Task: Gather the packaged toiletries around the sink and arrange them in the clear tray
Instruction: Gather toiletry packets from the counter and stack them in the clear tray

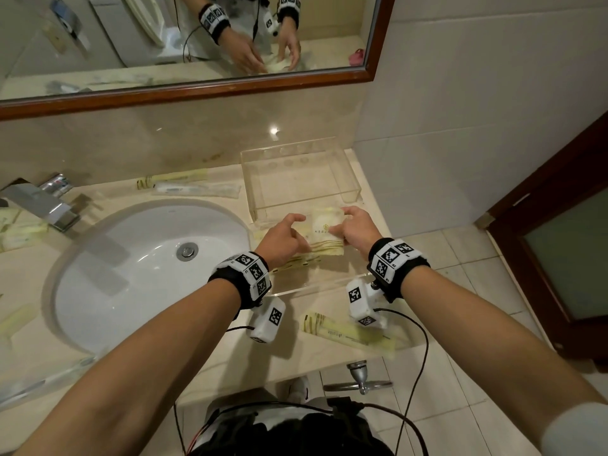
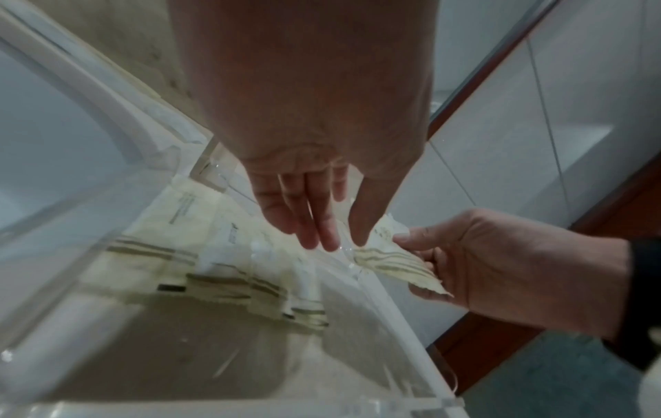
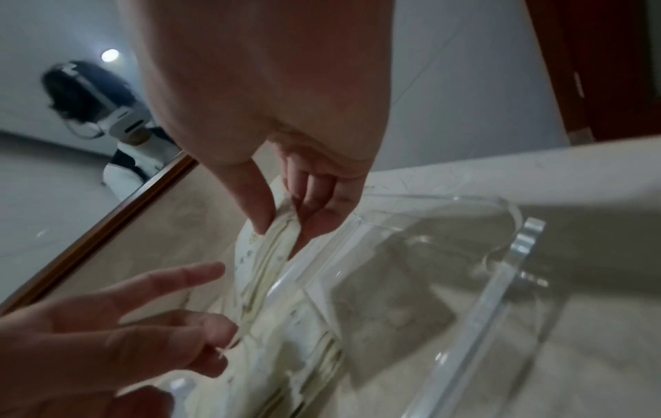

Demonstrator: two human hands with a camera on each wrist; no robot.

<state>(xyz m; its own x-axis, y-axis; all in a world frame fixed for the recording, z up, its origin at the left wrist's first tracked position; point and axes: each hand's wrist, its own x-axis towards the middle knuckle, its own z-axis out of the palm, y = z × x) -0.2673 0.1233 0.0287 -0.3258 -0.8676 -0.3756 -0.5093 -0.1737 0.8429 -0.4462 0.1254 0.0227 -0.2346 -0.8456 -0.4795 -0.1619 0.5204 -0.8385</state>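
We see a cream packet with olive stripes (image 1: 324, 230) held between both hands, above the near part of the clear tray (image 1: 352, 189), whose near wall lies below the wrists. The right hand (image 1: 357, 230) pinches the packet's right edge: in the right wrist view its thumb (image 3: 250, 195) lies on one face and the curled fingers (image 3: 314, 203) on the other. The left hand (image 1: 283, 243) meets the packet's left side; in the left wrist view its fingers (image 2: 307, 215) are straight and close together, their tips at the packet's wrapper, and we cannot tell whether they grip it. Below the fingers, more striped packets (image 2: 229, 271) lie on the tray floor toward its left wall. Near the right wrist, outside the tray, a long striped sachet (image 1: 345, 334) lies on the counter (image 1: 296, 360). Beyond the left fingertips, two long packets (image 1: 194, 185) lie behind the sink (image 1: 148, 255), beside the tap (image 1: 42, 205). Further packets (image 1: 23, 232) lie left of the tap. The mirror (image 1: 164, 44) above reflects both hands.
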